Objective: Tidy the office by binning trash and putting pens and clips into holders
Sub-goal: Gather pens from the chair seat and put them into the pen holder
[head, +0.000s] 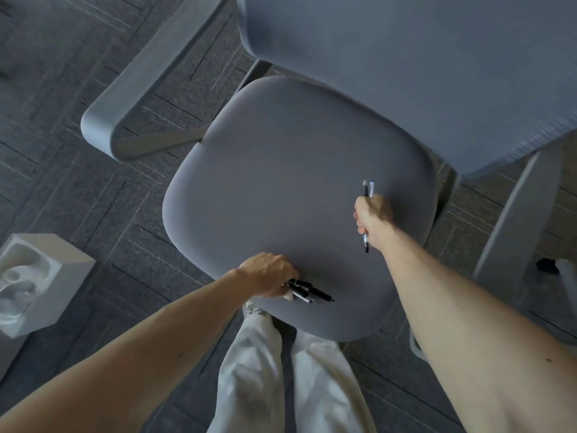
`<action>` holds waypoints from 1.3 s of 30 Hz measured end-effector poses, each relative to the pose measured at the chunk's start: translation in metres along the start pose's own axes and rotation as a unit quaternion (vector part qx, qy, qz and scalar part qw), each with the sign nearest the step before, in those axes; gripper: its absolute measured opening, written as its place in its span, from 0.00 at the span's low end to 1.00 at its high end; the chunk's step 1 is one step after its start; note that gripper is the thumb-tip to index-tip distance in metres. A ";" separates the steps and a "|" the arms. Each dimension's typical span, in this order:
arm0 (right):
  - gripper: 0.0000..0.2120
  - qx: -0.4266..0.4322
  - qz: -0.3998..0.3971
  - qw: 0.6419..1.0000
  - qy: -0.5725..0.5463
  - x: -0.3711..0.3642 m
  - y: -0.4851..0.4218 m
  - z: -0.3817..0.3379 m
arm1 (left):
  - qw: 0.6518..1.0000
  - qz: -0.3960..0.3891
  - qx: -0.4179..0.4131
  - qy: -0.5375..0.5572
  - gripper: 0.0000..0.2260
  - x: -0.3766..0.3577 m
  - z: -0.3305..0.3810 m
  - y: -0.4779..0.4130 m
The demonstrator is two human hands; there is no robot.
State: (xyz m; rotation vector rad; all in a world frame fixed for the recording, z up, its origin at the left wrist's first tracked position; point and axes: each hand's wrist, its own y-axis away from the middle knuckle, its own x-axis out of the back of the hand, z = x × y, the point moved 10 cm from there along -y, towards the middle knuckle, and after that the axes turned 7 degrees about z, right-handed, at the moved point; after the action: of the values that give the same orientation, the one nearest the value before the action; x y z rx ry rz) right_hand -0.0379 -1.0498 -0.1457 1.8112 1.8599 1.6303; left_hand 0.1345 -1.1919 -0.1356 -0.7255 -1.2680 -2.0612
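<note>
I look straight down on a grey office chair seat (281, 182). My left hand (268, 275) is at the seat's front edge, closed around a bundle of black pens (309, 292) whose tips stick out to the right. Over the right part of the seat, my right hand (373, 214) is a fist around two pens (367, 189), one dark and one with a blue cap, pointing away from me; their lower ends show below the fist.
The chair's grey backrest (421, 64) fills the top right, and its armrests stand at left (131, 89) and right (515, 220). A white bin (62, 276) with crumpled paper sits on the dark carpet at left. My legs in white trousers (256, 370) stand before the seat.
</note>
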 end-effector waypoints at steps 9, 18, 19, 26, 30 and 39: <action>0.10 0.032 -0.125 0.989 -0.071 -0.017 0.034 -0.020 | 0.871 0.189 0.230 0.390 0.08 0.063 -0.056 0.009; 0.11 0.105 -0.277 0.937 -0.187 -0.033 0.164 -0.145 | 0.611 0.331 0.216 0.686 0.05 0.181 -0.067 0.112; 0.11 0.111 -0.300 0.928 -0.191 -0.037 0.186 -0.162 | 0.591 0.347 0.214 0.696 0.06 0.196 -0.068 0.131; 0.14 0.169 -0.464 0.859 -0.137 -0.082 0.377 -0.262 | 0.490 0.455 0.234 0.706 0.11 0.270 -0.075 0.300; 0.13 0.211 -0.555 0.801 -0.077 -0.124 0.522 -0.285 | 0.443 0.537 0.267 0.667 0.14 0.284 -0.078 0.425; 0.21 0.210 -0.729 0.650 0.046 -0.201 0.857 -0.194 | 0.299 0.704 0.373 0.525 0.09 0.198 -0.023 0.752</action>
State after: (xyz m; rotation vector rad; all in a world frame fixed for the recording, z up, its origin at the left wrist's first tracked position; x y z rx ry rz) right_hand 0.4703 -1.5427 0.4118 -0.2009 2.5402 0.5898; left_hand 0.5505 -1.5240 0.4313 0.2061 -0.1628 0.0318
